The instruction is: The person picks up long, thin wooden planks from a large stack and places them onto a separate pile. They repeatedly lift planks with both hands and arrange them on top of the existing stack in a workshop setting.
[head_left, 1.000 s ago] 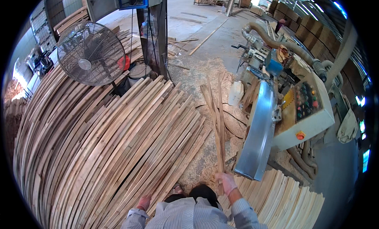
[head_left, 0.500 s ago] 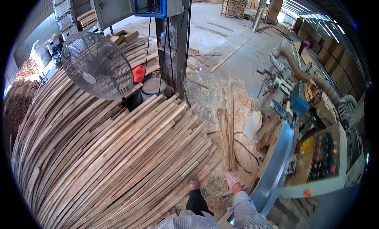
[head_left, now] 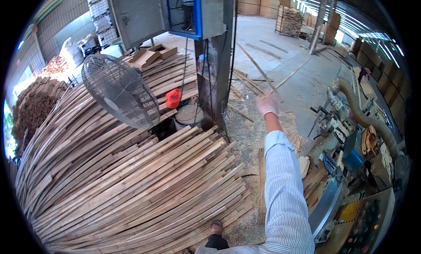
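My right hand, in a thin pale glove, reaches far forward on an outstretched arm with a striped sleeve. Its fingers look spread, a little blurred, and nothing shows inside them. Just beyond it a long thin wooden strip slants across the view, its near end beside the fingers; whether it touches them or the floor I cannot tell. More loose strips lie on the floor left of the hand. Another wooden strip lies beside my forearm, partly hidden by it. My left hand is out of view.
A wide pile of long wooden strips fills the left. A caged fan, a red object and a bucket stand by a steel post. Machinery with a control panel and ribbed hose lines the right.
My right hand has swung from low beside the machine to far forward, letting go of the wooden strips it held. One slanting strip now appears beyond it. The view has shifted.
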Tool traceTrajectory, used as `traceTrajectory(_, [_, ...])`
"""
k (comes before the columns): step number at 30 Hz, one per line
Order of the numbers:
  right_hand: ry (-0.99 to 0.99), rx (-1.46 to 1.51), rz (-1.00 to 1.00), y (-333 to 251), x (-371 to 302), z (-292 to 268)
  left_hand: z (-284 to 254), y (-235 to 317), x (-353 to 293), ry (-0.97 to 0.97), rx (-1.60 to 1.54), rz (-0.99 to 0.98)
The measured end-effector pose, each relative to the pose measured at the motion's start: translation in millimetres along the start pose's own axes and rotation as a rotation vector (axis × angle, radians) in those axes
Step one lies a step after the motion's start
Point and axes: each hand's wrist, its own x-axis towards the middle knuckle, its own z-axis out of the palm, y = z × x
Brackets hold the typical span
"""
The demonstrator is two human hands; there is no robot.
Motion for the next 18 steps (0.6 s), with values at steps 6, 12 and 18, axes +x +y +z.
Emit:
traceTrajectory(6, [-0.429,0.224,-0.776,-37,-268,202,12,-40,-35,0.029,-0.06,-0.092])
traceTrajectory(12, [-1.413,0.509,-0.202,-40,-647,222,65,-133,-113,0.13,-0.206,-0.276])
traceTrajectory(18, [-1.705,0.386,-0.026,-63,-685,225,202,-260,-224,0.271,-0.286,-0.256])
